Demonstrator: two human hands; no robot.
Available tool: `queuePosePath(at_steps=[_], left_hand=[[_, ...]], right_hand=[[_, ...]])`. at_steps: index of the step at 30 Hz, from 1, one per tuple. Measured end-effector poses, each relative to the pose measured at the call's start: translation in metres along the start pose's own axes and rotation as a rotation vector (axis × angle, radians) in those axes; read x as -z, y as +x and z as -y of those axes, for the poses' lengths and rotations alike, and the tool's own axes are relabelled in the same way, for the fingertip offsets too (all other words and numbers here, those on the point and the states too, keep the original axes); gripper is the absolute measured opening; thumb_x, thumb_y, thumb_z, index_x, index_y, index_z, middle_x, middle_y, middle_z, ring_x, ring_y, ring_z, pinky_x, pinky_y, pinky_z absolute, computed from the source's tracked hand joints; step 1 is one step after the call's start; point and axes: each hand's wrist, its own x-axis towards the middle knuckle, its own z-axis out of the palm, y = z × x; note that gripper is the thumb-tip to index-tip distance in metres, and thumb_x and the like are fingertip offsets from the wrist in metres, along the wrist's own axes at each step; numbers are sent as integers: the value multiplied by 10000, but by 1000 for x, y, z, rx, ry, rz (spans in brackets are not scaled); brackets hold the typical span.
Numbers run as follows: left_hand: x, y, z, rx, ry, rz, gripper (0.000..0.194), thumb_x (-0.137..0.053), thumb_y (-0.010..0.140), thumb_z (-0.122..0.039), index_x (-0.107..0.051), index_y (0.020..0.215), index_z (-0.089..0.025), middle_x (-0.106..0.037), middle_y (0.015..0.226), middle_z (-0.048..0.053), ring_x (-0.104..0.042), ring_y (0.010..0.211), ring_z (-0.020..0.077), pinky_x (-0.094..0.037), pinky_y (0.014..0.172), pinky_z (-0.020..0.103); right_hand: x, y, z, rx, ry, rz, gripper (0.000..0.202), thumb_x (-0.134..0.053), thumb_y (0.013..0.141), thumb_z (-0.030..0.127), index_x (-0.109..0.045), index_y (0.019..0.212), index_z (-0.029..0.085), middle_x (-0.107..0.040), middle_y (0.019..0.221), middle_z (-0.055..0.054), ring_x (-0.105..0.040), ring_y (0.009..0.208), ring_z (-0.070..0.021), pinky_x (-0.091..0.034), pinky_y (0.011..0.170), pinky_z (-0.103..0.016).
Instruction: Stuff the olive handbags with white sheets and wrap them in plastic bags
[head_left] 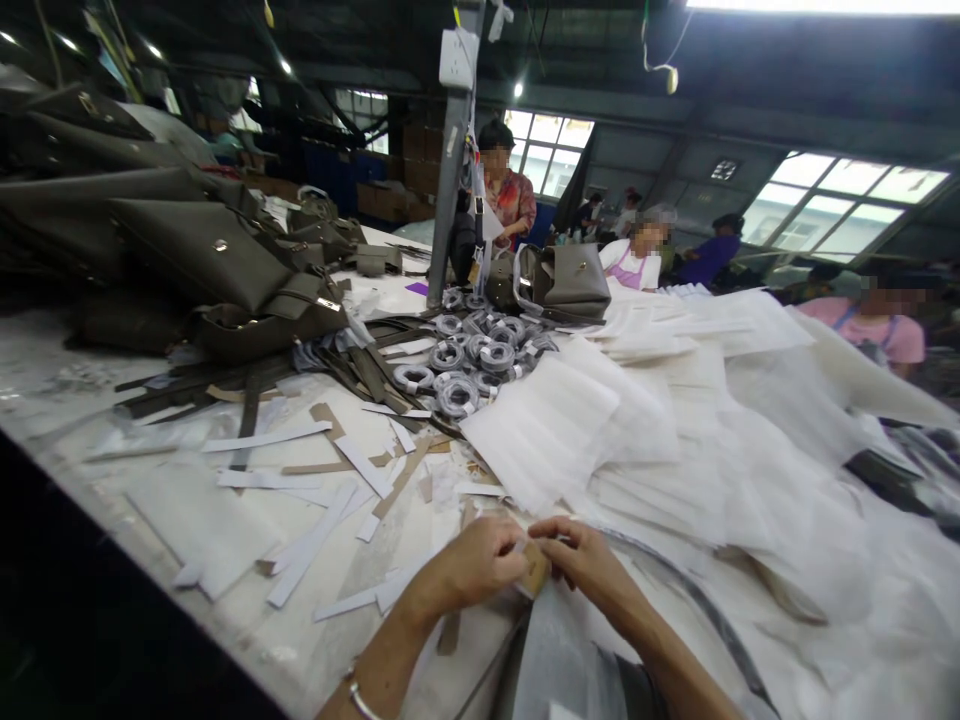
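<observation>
My left hand is closed at the bottom middle, its fingers bent around the left side of a small tan piece with a dark mark on it. Whether this is a tape roll or a tag I cannot tell. From the other side my right hand meets it, fingertips pinched at its upper right edge; what exactly they grip is hidden. Under both hands lies a dark bag, partly covered by a greyish translucent sheet. A grey wrapped strap curves away to the right.
White foam sheets spread over the right side. Wrapped strap coils sit mid-table, with paper strips scattered nearer. Dark bags are heaped left, beside a metal post. Several people work beyond, one in a patterned shirt.
</observation>
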Motion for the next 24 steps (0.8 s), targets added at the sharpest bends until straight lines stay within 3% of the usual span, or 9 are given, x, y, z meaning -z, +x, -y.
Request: queuePosePath(at_steps=[2,6,9,12,15,18,21,24], left_hand=[[0,-7,-13,18,68,7,93,-569,790,-225,-653,765,-194,-673,814,-13,-603,760,156,-432,677,222],[17,-1,-25,25,431,-145,180,-589,877,-305,-650,1045,-284,-695,1035,-31,-632,959,170,-443,818,235],[54,32,-8,143,812,-298,186,-514,914,-217,-663,1023,-236,-696,1026,25,-640,970,196,-461,851,280],[99,78,21,189,929,-397,373,-407,898,-49,-615,1184,-166,-624,1227,135,-575,1144,245,-434,958,367],[128,117,45,108,1010,-342,462,-446,867,1,-590,1254,-207,-508,1408,130,-444,1316,263,-356,1067,429],[135,142,58,10,1046,-179,278,-549,898,-88,-654,1117,-222,-572,1332,70,-481,1279,234,-367,1072,427],[137,156,63,16,1078,-108,199,-609,928,-277,-639,1089,-164,-616,1210,74,-570,1144,240,-448,998,478],[148,157,58,94,1112,-141,295,-608,933,-359,-608,1146,-154,-606,1204,89,-594,1089,238,-496,944,474]], right_hand=[[-4,-1,-5,87,27,13,249,-538,748,296,-732,864,193,-705,790,-37,-632,751,-205,-479,702,-298],[-12,-2,-10,192,0,-15,185,-539,786,295,-692,797,191,-682,833,-46,-620,819,-213,-464,775,-307],[-16,-1,-11,219,-8,-40,166,-529,789,254,-681,805,190,-675,854,-47,-626,857,-211,-455,815,-303],[-18,-1,-10,222,-13,-66,160,-526,799,243,-676,799,187,-680,860,-50,-633,870,-210,-453,827,-298],[-18,-3,-6,233,-51,-71,175,-521,816,243,-688,812,190,-689,874,-54,-637,883,-211,-454,841,-297],[-10,-8,-2,233,-103,-101,244,-523,844,278,-700,992,202,-699,1010,-64,-636,940,-217,-449,884,-311],[9,-17,-2,157,-155,-168,329,-501,879,349,-655,1141,224,-691,1084,-60,-639,801,-197,-467,828,-324],[38,-36,-8,74,-266,-148,274,-493,892,395,-690,1001,239,-712,973,-42,-626,731,-197,-459,753,-323]])
